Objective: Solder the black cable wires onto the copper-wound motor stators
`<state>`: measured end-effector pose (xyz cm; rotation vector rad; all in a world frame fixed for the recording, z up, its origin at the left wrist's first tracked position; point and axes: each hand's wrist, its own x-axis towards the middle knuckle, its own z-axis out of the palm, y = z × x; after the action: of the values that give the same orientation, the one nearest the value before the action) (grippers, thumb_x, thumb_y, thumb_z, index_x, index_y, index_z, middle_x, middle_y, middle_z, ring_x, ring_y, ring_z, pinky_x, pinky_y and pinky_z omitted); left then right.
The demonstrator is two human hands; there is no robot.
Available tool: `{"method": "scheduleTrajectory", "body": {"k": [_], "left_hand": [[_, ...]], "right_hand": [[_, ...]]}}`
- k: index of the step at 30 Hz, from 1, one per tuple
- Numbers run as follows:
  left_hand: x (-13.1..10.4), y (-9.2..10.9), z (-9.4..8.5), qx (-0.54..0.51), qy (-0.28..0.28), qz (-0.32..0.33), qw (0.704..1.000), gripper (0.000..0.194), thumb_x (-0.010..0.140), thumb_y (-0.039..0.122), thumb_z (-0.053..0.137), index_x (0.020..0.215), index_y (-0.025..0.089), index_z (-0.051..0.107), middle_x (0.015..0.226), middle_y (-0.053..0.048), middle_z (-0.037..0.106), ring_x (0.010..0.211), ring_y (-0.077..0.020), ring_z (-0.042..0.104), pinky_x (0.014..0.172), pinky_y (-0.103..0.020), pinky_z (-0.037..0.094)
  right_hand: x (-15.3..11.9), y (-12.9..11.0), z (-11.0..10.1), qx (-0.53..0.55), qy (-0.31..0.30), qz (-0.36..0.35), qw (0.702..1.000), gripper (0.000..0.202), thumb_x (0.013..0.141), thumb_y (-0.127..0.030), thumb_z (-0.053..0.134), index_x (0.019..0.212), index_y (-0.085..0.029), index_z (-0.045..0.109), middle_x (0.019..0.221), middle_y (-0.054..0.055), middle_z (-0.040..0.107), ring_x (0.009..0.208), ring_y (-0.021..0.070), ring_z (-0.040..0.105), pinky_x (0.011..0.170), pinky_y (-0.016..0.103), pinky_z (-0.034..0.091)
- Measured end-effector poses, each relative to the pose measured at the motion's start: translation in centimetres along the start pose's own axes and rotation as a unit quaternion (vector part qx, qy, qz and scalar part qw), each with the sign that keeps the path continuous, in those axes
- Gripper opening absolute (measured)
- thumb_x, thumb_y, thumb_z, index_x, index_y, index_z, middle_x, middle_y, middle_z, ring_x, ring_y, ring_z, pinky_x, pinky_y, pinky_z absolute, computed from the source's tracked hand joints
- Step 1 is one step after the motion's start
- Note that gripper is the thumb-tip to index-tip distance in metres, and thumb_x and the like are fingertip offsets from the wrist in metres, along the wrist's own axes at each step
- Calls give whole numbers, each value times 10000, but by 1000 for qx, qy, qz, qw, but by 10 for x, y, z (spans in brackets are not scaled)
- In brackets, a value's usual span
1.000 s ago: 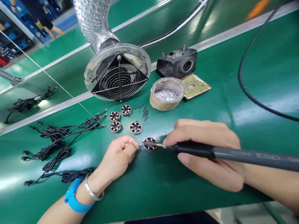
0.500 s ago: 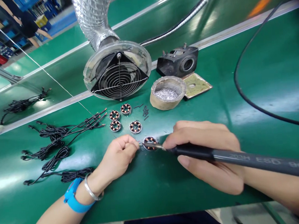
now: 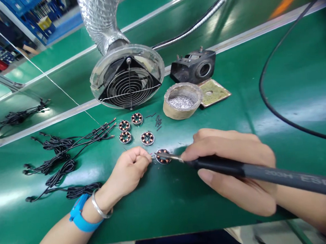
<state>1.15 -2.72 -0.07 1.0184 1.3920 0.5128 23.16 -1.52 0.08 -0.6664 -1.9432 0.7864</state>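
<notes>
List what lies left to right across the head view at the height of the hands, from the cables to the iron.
Coiled black cable bundles → left hand, fingers pinched at → small round copper-wound coil ring → thin metal tip of black soldering iron → right hand gripping the iron.

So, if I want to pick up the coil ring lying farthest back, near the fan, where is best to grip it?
Probably by its outer metal rim, pinched from above. That coil ring lies flat on the green mat, copper windings facing up inside the rim. The near-right side looks freest; another ring lies close on its left.
</notes>
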Motion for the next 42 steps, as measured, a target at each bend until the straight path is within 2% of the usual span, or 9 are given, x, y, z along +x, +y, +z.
{"method": "scheduleTrajectory", "body": {"k": [7, 10, 12, 16, 19, 22, 31, 37, 42], "left_hand": [[0, 1, 0, 1, -10, 5, 1000, 186, 776, 342, 525, 706, 173, 493, 470, 99, 347, 427, -53, 239, 429, -205, 159], [0, 2, -1, -8, -32, 21, 999, 231, 812, 370, 516, 696, 175, 476, 471, 93, 360, 434, -57, 247, 445, -213, 171], [-1, 1, -2, -11, -47, 30, 998, 259, 841, 393, 510, 706, 176, 471, 473, 91, 368, 439, -60, 254, 456, -219, 182], [-1, -3, -5, -16, -81, 46, 996, 304, 881, 435, 499, 729, 174, 466, 494, 86, 388, 460, -65, 269, 475, -225, 197], [0, -6, -7, -23, -99, 58, 993, 337, 883, 467, 510, 719, 179, 446, 508, 85, 392, 469, -66, 271, 479, -227, 204], [1, -6, -8, -28, -98, 60, 993, 354, 883, 481, 513, 709, 183, 435, 499, 88, 386, 462, -66, 255, 478, -229, 206], [1, -10, -8, -28, -96, 66, 993, 320, 907, 442, 493, 734, 176, 451, 506, 90, 380, 465, -65, 252, 477, -222, 204], [1, -8, -7, -16, -94, 67, 993, 306, 908, 419, 486, 724, 179, 439, 503, 90, 373, 465, -67, 245, 478, -220, 206], [2, -13, -8, -9, -108, 78, 991, 288, 927, 413, 459, 761, 179, 447, 535, 82, 375, 488, -72, 270, 492, -215, 231]], "right_hand": [[2, 4, 4, -40, 34, 0, 999, 223, 863, -185, 522, 1061, -237, 612, 718, 25, 639, 540, 143, 539, 498, 295, 447], [5, 8, 13, -72, 53, -6, 996, 300, 893, -132, 541, 1167, -240, 599, 799, 12, 701, 547, 109, 589, 519, 230, 484], [7, 13, 22, -79, 44, -17, 996, 311, 877, -73, 563, 1148, -214, 618, 816, 10, 713, 586, 92, 624, 553, 189, 496], [6, 22, 39, -89, 28, -61, 994, 215, 852, -52, 578, 1020, -160, 658, 699, -5, 644, 555, 75, 578, 552, 172, 470], [3, 28, 45, -119, 17, -79, 990, 237, 857, -54, 533, 1028, -178, 642, 639, -36, 570, 506, 69, 515, 517, 175, 430], [3, 30, 45, -136, 21, -80, 987, 269, 853, -51, 504, 1044, -198, 622, 649, -39, 560, 518, 72, 515, 536, 175, 435], [3, 29, 50, -102, 6, -30, 994, 275, 826, -69, 533, 1049, -210, 612, 805, -4, 675, 636, 86, 619, 632, 172, 511], [7, 29, 46, -67, 22, -45, 996, 307, 791, -11, 511, 1026, -183, 609, 893, 10, 713, 748, 80, 667, 731, 161, 534], [8, 25, 45, -64, 19, -48, 997, 285, 806, -41, 562, 1047, -187, 603, 894, 10, 718, 736, 82, 677, 714, 162, 545]]}}
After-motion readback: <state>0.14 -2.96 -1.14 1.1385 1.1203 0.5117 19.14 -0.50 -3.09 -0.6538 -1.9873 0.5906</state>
